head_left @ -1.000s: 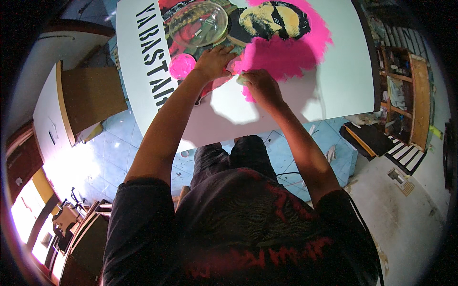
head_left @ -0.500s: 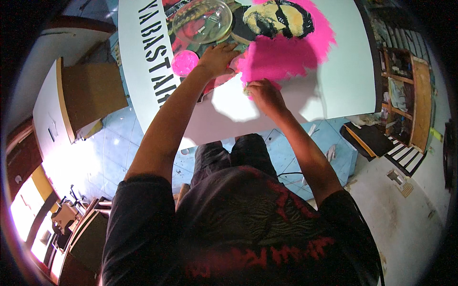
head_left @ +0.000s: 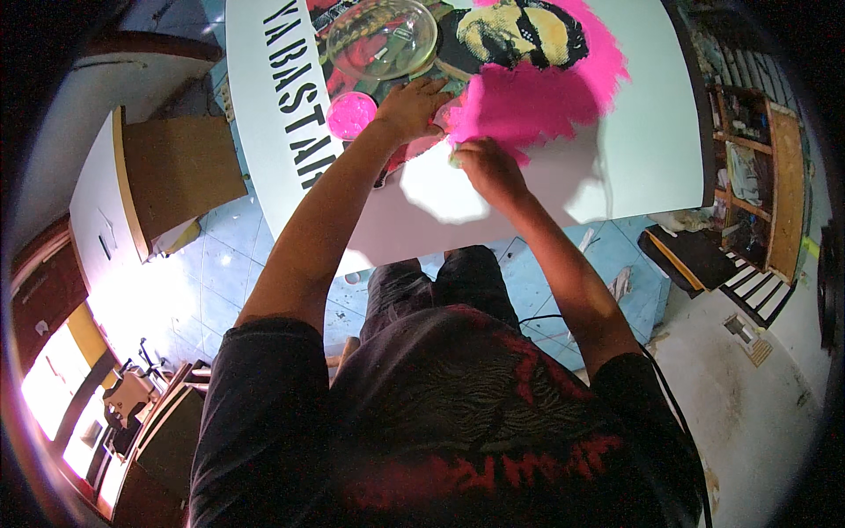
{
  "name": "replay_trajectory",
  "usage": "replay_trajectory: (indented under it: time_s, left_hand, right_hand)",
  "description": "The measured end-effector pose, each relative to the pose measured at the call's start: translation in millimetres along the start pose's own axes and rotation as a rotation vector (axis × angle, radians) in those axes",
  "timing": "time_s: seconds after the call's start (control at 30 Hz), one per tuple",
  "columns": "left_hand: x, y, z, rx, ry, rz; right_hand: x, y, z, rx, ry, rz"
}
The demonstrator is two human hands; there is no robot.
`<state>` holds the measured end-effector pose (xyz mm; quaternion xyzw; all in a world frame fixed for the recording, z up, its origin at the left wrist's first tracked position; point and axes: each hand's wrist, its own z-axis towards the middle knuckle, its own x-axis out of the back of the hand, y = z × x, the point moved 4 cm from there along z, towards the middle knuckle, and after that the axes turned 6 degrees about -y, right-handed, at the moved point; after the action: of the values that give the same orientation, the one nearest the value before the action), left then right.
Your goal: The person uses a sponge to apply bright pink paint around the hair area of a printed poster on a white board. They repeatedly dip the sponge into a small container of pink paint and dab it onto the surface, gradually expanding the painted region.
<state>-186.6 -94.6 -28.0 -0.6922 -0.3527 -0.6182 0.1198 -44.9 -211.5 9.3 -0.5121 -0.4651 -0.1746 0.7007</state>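
Note:
A large white board [head_left: 656, 167] carries a painted head in black and cream [head_left: 519, 35] with a bright pink painted area [head_left: 528, 106] around it. My left hand [head_left: 414, 107] lies flat on a patterned, coloured part of the board, fingers stretched out, just left of the pink edge. Closed in a pinch, my right hand [head_left: 493, 167] is at the lower left edge of the pink. A small pale-green piece [head_left: 455, 160] sticks out from its fingertips; its kind cannot be made out. Beside my left hand stand a tub of pink paint [head_left: 350, 116] and a clear round bowl [head_left: 383, 40].
Black stencil-style lettering [head_left: 295, 88] runs down the board's left side. A brown panel [head_left: 180, 176] stands at the left, wooden shelves [head_left: 748, 167] at the right. Dark flat items [head_left: 682, 255] lie on the floor below the shelves. Blue tiles [head_left: 229, 264] cover part of the floor.
The whole view has shifted slightly, so the board appears a little further right. My right hand has moved up and left relative to the pink; my left hand stays pressed at the same place.

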Motion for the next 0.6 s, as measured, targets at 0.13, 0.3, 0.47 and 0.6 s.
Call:
replay_trajectory:
  time_s: [0.13, 0.3, 0.47, 0.6]
  left_hand:
    - [4, 3, 1, 0.051, -0.067, 0.021]
    - [6, 6, 1, 0.045, -0.078, 0.036]
    - [-1, -6, 1, -0.048, -0.008, 0.001]
    - [12, -1, 5, -0.075, -0.088, 0.033]
  right_hand:
    - [12, -13, -3, -0.117, 0.049, -0.025]
    - [1, 4, 5, -0.101, 0.009, -0.039]
    - [2, 8, 30, -0.085, -0.022, -0.077]
    - [-11, 11, 25, -0.023, 0.047, 0.021]
